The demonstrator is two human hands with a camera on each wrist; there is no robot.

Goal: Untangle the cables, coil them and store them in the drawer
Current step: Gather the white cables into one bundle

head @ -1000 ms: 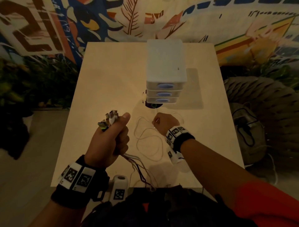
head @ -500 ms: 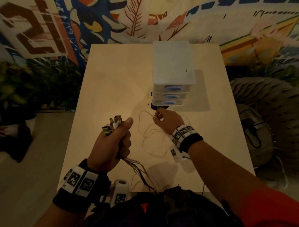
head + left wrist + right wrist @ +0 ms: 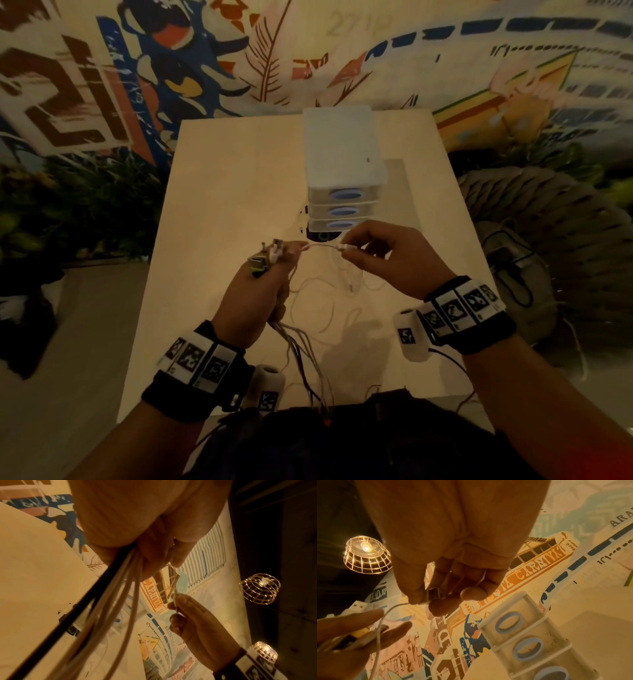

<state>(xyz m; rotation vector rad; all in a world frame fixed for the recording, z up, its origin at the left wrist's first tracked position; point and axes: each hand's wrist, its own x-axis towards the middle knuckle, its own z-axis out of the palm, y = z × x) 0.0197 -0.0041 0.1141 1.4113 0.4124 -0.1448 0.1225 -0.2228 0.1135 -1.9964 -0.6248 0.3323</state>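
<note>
head view: over the desk (image 3: 219, 192), the left hand (image 3: 251, 298) gripped a cable bundle (image 3: 301, 349); the right hand (image 3: 394, 260) pinched a white cable (image 3: 322, 246) near the closed drawer unit (image 3: 344, 164) toward the far edge. left wrist view: cords hung from the fist. right wrist view: fingertips (image 3: 443, 605) pinched the plug.

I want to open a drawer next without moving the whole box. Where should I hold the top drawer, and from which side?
Hook a finger into the blue oval handle of the top drawer, coming from the front, the side facing you. All three drawers are closed and flush, so probably only that oval opening gives a hold.
</note>
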